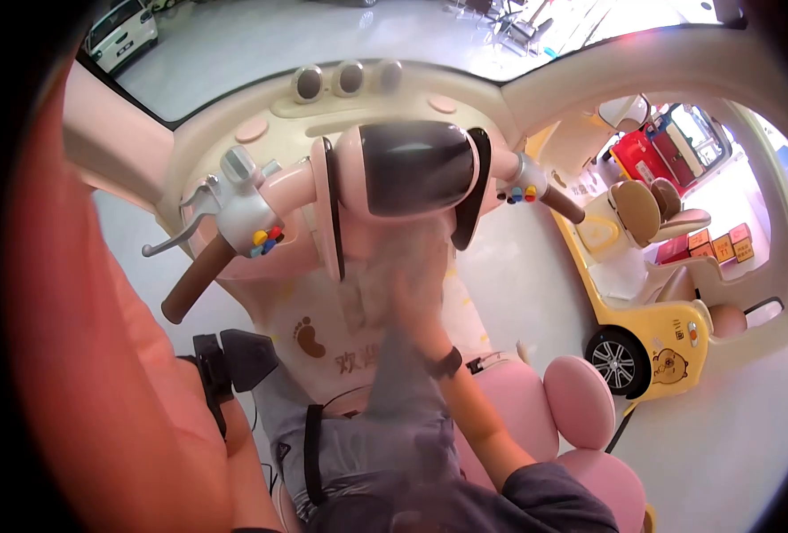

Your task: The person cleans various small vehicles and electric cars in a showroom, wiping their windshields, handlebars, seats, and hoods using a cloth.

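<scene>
Left arm (163,426) looms; floor lettering (352,360) shows "欢".

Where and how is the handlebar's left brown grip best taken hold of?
Probably around the middle of the left brown grip, approached from the rear: this slim bar slants back toward the camera wearer, its outer end free. The silver lever lies ahead of it; coloured buttons sit near its inner end.

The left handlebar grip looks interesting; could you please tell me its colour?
The grip is brown, as shown best in the head view.
</scene>
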`<state>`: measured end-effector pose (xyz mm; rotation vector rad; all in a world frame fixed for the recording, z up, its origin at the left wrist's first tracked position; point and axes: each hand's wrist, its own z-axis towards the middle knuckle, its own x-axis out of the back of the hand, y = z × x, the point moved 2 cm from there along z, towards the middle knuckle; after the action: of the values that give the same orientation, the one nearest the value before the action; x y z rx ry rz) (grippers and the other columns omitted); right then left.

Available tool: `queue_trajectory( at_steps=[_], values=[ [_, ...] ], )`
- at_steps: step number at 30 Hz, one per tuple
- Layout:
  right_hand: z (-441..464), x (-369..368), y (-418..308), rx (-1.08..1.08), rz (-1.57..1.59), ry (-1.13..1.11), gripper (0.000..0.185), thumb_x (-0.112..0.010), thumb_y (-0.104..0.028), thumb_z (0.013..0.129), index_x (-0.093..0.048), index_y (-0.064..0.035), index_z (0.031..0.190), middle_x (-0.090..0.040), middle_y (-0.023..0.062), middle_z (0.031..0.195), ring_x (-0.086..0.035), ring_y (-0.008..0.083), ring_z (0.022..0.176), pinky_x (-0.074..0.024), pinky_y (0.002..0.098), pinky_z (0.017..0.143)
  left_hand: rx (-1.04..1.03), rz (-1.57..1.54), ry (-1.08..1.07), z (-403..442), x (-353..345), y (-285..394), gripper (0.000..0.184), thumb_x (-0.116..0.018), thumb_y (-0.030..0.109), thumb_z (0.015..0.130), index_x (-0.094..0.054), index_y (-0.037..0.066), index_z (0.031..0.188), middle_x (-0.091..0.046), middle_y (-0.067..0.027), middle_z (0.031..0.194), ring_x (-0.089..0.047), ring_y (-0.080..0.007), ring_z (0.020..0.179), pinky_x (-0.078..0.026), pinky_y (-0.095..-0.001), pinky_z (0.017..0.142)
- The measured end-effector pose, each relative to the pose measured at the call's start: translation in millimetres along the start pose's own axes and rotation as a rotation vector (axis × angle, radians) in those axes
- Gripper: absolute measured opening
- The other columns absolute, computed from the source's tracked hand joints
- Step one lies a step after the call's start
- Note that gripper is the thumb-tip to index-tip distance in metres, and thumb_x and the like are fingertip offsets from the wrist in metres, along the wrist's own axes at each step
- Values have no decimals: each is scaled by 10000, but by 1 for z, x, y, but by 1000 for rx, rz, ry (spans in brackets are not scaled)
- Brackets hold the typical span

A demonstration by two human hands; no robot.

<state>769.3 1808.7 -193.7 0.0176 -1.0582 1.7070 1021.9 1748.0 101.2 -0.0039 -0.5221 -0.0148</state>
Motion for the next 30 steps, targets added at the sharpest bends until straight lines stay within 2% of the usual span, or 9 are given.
queue_trajectory(
  at_steps=[7,13,15,17,19,20,21,27,30],
  values=[
    [-1,4,3,-4,62,-40,673,-604,-158,778,-274,33,1332,-322,246,1337,-242,451,1248,-203,488,1025,62,-56,232,8,-28,-1,508,-389,44,801,-317,-26,1299,-403,-277,1276,-478,-437,1080,-262,-514,1024],
    [-8,10,-7,16,-13,-40,758,-636,-222,768,-228,45,1348,-286,274,1350,-217,447,1270,-186,488,1037,143,-207,805,-4,-58,0,551,-440,39,794,-291,10,1323,-398,-273,1282,-517,-445,1031,-277,-509,1017],
    [-10,11,-7,125,-57,20,783,-622,-229,776,-182,53,1359,-249,277,1369,-200,442,1281,-168,481,1047,247,-261,602,-15,-72,1,567,-457,37,792,-282,22,1331,-396,-272,1284,-530,-448,1015,-281,-507,1015],
    [-2,14,-7,274,-115,139,786,-587,-214,792,-129,63,1368,-201,273,1394,-180,428,1295,-146,459,1061,324,-241,84,-32,-90,-6,470,-469,1,776,-395,-7,1240,-465,-188,1220,-472,-321,1124,-322,-421,981],
    [36,29,-21,195,88,178,780,-507,-219,843,-15,62,1379,-101,253,1431,-128,385,1324,-110,424,1072,456,-224,13,-56,-130,-6,450,-483,22,764,-431,-22,1208,-473,-168,1210,-431,-320,1162,-293,-429,996],
    [60,39,-28,155,156,192,835,-549,-266,805,-39,64,1378,-116,303,1407,-98,456,1305,-51,504,1061,516,-260,-56,-61,-145,-8,465,-493,50,788,-407,-12,1241,-451,-166,1238,-402,-302,1197,-268,-442,1011],
    [82,47,-36,191,76,220,788,-532,-259,815,-80,39,1387,-152,263,1416,-98,438,1312,-36,499,1062,494,-253,-71,-60,-157,-7,477,-504,64,791,-402,-5,1251,-440,-165,1251,-378,-313,1216,-244,-448,1022],
    [160,57,-33,355,-70,72,445,-423,-213,868,-419,-16,1267,-460,210,1221,-336,366,1223,-182,461,1037,417,-65,-62,-22,-215,-3,509,-529,142,814,-381,22,1286,-381,-155,1310,-243,-346,1296,-98,-459,1065],
    [178,58,-29,222,-82,1,438,-438,-211,856,-432,-23,1251,-453,190,1237,-328,372,1225,-179,473,1036,389,25,-56,-12,-249,-19,519,-473,207,837,-370,-59,1270,-369,-224,1312,-266,-369,1281,-173,-483,1051]
  ],
)
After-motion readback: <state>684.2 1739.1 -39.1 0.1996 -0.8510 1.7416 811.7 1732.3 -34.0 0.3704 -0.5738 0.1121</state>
